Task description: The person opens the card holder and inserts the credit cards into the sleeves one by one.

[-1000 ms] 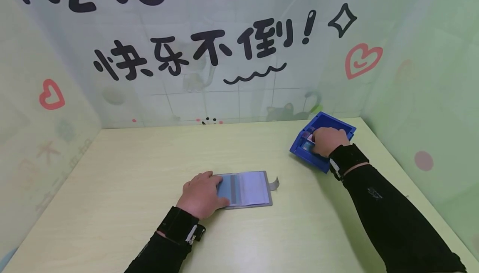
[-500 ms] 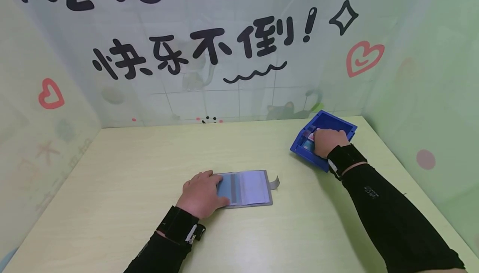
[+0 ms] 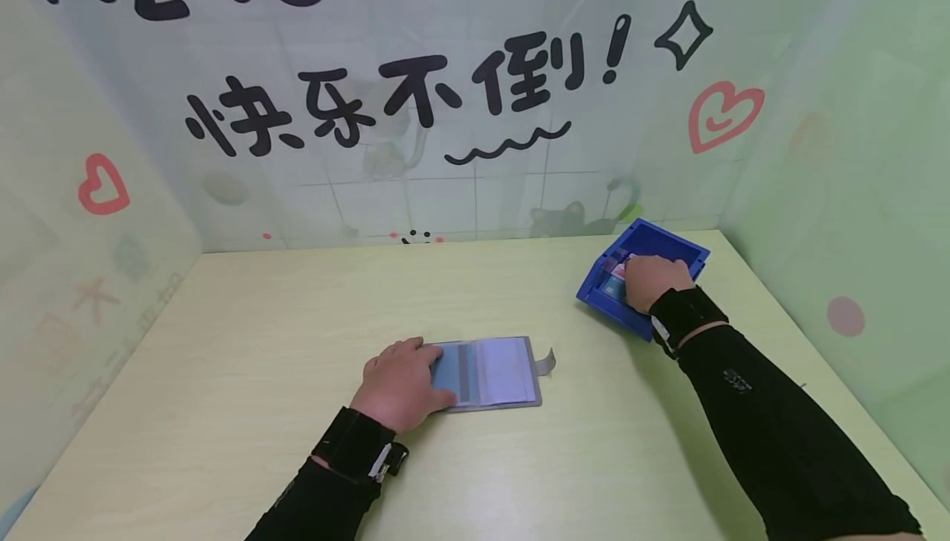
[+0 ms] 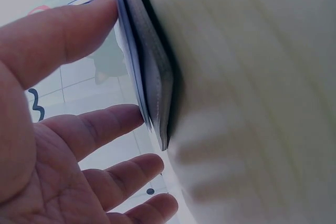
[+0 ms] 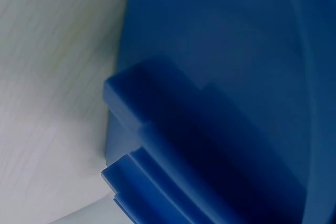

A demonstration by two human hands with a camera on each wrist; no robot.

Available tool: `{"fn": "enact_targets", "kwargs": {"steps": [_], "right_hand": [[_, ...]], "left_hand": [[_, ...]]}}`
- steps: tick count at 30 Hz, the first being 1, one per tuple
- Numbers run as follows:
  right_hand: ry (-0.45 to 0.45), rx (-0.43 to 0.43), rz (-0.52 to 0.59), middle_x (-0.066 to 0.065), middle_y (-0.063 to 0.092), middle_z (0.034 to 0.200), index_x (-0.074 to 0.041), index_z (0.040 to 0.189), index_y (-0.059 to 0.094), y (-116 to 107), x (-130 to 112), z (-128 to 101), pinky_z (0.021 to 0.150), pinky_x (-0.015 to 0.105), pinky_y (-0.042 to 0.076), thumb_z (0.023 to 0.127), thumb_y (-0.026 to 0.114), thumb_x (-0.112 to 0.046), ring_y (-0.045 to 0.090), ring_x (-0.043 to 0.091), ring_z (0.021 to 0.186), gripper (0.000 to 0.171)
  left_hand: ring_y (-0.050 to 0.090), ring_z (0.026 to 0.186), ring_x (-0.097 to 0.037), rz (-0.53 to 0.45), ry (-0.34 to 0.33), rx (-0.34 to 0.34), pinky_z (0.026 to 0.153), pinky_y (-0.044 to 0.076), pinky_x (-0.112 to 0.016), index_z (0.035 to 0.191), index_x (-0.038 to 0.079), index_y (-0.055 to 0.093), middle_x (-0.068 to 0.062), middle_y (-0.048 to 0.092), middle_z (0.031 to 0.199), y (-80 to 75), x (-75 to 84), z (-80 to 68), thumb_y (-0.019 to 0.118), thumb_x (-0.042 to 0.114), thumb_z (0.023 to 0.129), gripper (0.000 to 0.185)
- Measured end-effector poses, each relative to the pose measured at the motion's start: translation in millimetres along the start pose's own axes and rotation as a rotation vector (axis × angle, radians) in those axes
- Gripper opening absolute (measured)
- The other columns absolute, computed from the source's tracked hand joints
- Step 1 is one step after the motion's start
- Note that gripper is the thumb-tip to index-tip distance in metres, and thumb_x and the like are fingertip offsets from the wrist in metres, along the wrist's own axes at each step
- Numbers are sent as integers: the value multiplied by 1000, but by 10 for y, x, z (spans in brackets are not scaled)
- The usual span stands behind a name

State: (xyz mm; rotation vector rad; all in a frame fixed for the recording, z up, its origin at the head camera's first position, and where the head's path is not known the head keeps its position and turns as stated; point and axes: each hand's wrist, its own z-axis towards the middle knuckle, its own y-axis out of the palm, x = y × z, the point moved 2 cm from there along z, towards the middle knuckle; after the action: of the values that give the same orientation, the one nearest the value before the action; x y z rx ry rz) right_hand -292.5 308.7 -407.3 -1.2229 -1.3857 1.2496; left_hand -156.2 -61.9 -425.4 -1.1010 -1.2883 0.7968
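A grey-edged card holder (image 3: 508,372) lies open on the table, showing bluish clear sleeves. My left hand (image 3: 398,384) rests at its left side, fingers extended. In the left wrist view, the thumb and index fingertip touch the card holder (image 4: 157,87), while other fingers extend past its corner. At the far right, my right hand (image 3: 653,281) reaches into a blue plastic bin (image 3: 594,297) with bent fingers. Small colourful cards (image 3: 613,284) show beside it; the fingertips are hidden. Only walls of the blue bin (image 5: 226,40) and tabletop appear in the right wrist view.
A short strap (image 3: 545,362) sticks out from the card holder's right edge. The pale wooden table (image 3: 297,310) ends at a printed cloth backdrop (image 3: 371,203) behind and at cloth panels on both sides.
Both hands have stayed nearly in place, with the left at the card holder and the right in the bin. The head view has shifted very slightly.
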Motion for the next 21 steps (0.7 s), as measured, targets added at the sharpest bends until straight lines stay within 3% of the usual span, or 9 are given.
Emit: {"fn": "enact_targets", "kwargs": {"steps": [13,21], "right_hand": [[15,18,13,24,73,99,7,108,67,-68,-44,-52,90,65,55,101,54,-9,68,39,86,22],[13,5,57,27,72,108,10,118,63,-71,3,-31,88,64,58,102,53,-9,69,40,93,27]], "left_hand": [[53,139,-43,1,1,-5,110,42,-67,139,9,67,-21,57,151,6,2,-1,84,40,86,63],[53,139,-43,7,-1,-11,110,42,-68,139,9,67,-21,56,152,6,7,-2,84,41,86,64]]}}
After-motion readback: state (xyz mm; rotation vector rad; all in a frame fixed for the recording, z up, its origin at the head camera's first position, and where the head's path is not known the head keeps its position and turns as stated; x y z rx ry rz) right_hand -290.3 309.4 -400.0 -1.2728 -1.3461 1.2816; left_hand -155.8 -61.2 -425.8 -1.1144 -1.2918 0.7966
